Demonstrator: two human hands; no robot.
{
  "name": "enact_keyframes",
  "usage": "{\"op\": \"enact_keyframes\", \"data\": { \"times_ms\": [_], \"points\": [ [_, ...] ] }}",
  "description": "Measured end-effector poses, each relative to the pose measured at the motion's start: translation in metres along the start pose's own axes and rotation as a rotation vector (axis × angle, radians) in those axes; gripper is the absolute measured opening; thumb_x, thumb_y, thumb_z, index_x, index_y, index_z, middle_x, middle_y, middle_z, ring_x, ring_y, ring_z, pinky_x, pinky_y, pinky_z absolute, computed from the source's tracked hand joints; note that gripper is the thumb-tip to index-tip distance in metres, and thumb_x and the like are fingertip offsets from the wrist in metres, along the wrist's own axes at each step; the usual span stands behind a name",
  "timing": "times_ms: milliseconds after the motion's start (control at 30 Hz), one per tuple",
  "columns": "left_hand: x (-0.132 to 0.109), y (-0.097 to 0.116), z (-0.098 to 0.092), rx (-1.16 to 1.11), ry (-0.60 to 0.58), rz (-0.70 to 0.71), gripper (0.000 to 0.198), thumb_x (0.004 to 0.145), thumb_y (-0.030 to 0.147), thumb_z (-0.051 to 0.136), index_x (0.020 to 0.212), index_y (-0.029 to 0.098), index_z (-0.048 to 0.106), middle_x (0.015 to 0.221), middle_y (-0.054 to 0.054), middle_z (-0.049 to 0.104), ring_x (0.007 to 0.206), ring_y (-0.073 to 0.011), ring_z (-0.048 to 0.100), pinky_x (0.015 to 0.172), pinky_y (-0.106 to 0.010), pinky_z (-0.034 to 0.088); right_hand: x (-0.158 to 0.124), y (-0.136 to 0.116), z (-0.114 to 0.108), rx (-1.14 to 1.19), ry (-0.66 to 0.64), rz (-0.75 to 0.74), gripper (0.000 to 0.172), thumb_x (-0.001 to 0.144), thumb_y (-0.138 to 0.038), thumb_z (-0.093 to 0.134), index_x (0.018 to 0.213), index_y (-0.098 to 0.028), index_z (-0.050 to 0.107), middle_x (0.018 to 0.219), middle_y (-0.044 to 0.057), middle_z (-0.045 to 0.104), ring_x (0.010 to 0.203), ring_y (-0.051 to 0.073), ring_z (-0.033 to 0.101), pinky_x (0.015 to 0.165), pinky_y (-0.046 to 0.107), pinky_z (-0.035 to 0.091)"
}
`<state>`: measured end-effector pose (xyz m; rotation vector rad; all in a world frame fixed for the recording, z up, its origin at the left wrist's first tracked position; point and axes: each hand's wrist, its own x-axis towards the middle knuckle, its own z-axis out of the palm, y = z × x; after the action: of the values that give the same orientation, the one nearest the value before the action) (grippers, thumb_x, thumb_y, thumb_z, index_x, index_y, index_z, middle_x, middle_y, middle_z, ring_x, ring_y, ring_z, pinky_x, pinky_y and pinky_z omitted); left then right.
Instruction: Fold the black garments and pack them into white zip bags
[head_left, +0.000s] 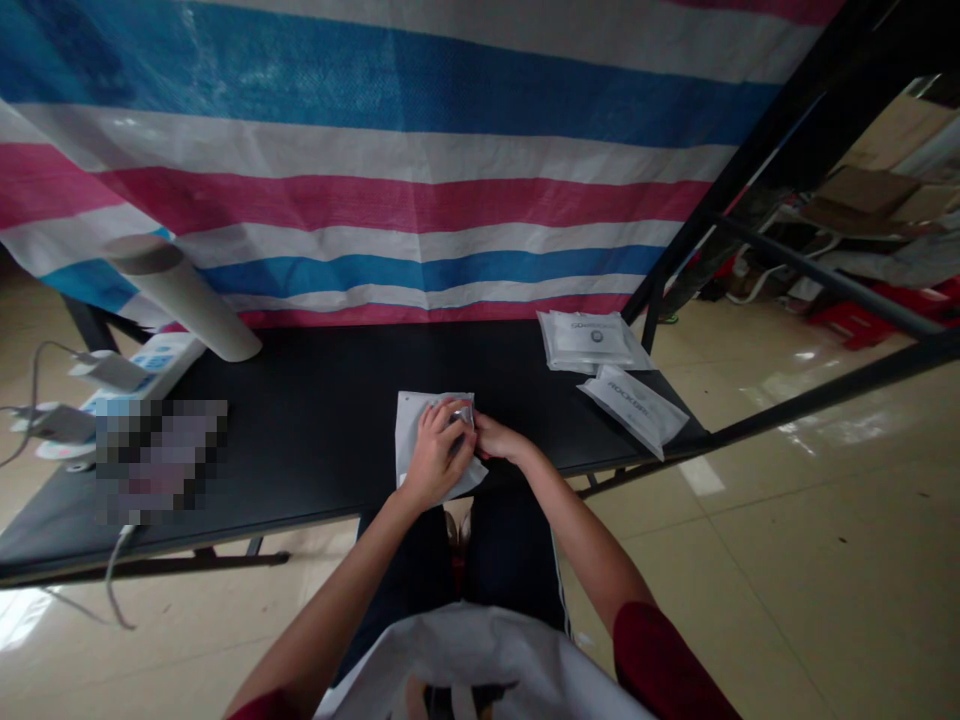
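At frame centre, the left hand (437, 458) and right hand (498, 437) meet at a small shiny object (462, 414), above a white pouch (414, 440) on the black surface (300, 470). Left fingers (442, 425) curl tightly over it; right fingers are hidden.

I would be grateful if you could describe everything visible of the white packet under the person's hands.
The white packet is a flat, thin pouch, paper or plastic film by its look. It lies on the black tabletop near the front edge. The left hand covers most of it, the right hand reaches its right edge, and a small silvery item shows above it between the hands.
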<state>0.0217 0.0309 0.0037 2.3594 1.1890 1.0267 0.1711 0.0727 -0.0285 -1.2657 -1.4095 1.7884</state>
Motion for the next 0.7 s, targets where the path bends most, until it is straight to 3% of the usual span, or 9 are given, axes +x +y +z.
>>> {"op": "enact_keyframes", "data": {
  "times_ms": [133, 233, 433, 533, 633, 700],
  "points": [
    [0.001, -0.001, 0.001, -0.005, -0.022, -0.002, 0.018, 0.096, 0.025, 0.043, 0.096, 0.021, 0.06, 0.138, -0.008, 0.054, 0.141, -0.0254, 0.033, 0.117, -0.057, 0.017, 0.001, -0.003, 0.003, 0.039, 0.055, -0.048, 0.032, 0.082, -0.03, 0.064, 0.113, -0.022, 0.057, 0.055, -0.009, 0.043, 0.042, 0.008, 0.035, 0.04, 0.019, 0.027],
    [-0.001, 0.0, 0.004, -0.014, -0.036, 0.012, 0.018, 0.095, 0.025, 0.044, 0.097, 0.021, 0.061, 0.14, -0.008, 0.053, 0.142, -0.0257, 0.034, 0.117, -0.057, 0.017, 0.003, -0.001, 0.006, 0.144, 0.152, -0.026, 0.033, 0.085, -0.037, 0.061, 0.115, -0.024, 0.055, 0.059, -0.007, 0.045, 0.046, 0.01, 0.038, 0.043, 0.021, 0.031],
    [-0.007, -0.004, 0.005, 0.016, -0.068, 0.023, 0.015, 0.092, 0.024, 0.047, 0.093, 0.021, 0.061, 0.137, -0.009, 0.055, 0.14, -0.0268, 0.037, 0.117, -0.057, 0.017, 0.004, 0.008, 0.007, 0.11, 0.056, 0.067, 0.024, 0.082, -0.04, 0.065, 0.094, -0.02, 0.06, 0.059, -0.004, 0.05, 0.05, 0.012, 0.045, 0.045, 0.022, 0.036],
    [-0.008, -0.005, 0.006, 0.021, -0.055, 0.018, 0.011, 0.09, 0.025, 0.05, 0.09, 0.02, 0.059, 0.136, -0.009, 0.055, 0.138, -0.0274, 0.039, 0.117, -0.057, 0.019, 0.005, 0.011, 0.011, 0.172, 0.164, -0.008, 0.029, 0.081, -0.039, 0.066, 0.104, -0.023, 0.058, 0.071, -0.003, 0.058, 0.055, 0.011, 0.051, 0.048, 0.021, 0.041],
    [-0.009, -0.005, 0.007, 0.031, -0.042, -0.004, 0.016, 0.089, 0.027, 0.052, 0.101, 0.021, 0.058, 0.137, -0.011, 0.053, 0.138, -0.028, 0.039, 0.117, -0.058, 0.019, 0.005, 0.01, 0.015, 0.209, 0.271, -0.04, 0.035, 0.083, -0.037, 0.062, 0.114, -0.025, 0.052, 0.085, -0.001, 0.064, 0.055, 0.01, 0.054, 0.046, 0.02, 0.041],
    [-0.011, -0.006, 0.005, 0.045, -0.062, -0.003, 0.027, 0.088, 0.03, 0.053, 0.113, 0.021, 0.055, 0.138, -0.012, 0.052, 0.139, -0.0289, 0.038, 0.117, -0.059, 0.017, 0.004, 0.009, 0.013, 0.161, 0.233, -0.021, 0.033, 0.084, -0.035, 0.061, 0.113, -0.023, 0.053, 0.091, 0.001, 0.066, 0.053, 0.01, 0.057, 0.042, 0.019, 0.04]
  ]
}}
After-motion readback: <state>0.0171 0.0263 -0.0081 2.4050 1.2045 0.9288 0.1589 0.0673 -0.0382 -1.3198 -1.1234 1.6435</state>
